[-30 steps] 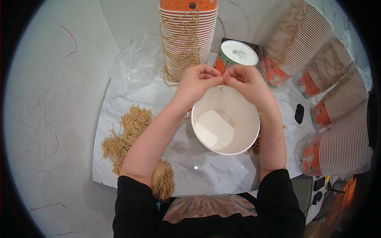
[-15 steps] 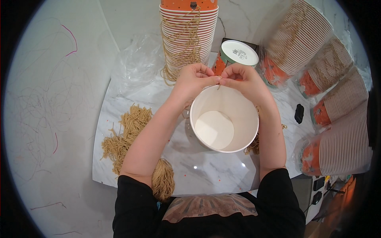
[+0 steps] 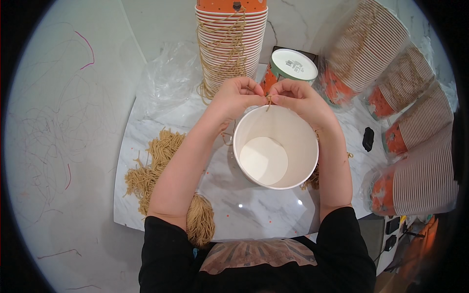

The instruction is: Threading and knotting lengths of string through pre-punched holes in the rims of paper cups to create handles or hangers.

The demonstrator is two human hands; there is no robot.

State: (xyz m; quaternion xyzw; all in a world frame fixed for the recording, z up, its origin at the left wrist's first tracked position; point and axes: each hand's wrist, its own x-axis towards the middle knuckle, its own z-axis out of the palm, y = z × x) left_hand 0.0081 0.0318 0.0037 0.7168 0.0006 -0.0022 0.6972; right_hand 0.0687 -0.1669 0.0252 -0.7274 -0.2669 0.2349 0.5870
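Note:
A white-lined paper bucket [image 3: 300, 146] stands tilted in front of me on the marble-patterned table, its mouth facing me. At its far rim a short piece of tan cord [image 3: 268, 103] shows between my fingertips, one strand dangling over the edge. My left hand [image 3: 238, 96] is closed, thumb and fingertips pinched on the cord from the left. From the right my right hand [image 3: 299, 98] pinches the same cord, thumb against curled fingers. The bucket's far outer side is hidden from view. A thin loop of cord [image 3: 226, 138] sticks out at its left side.
Loose tan cords [image 3: 159, 156] and a bundle [image 3: 201, 222] lie left. Behind stands a tall bucket stack [image 3: 229, 44] draped with cord, beside an upturned bucket [image 3: 294, 64] and crumpled plastic [image 3: 168, 80]. Wrapped bucket stacks [image 3: 415, 171] and a black object [image 3: 368, 139] are right.
My fingertips have parted slightly, and more of the cord shows between them at the rim. The bucket has shifted only a hair.

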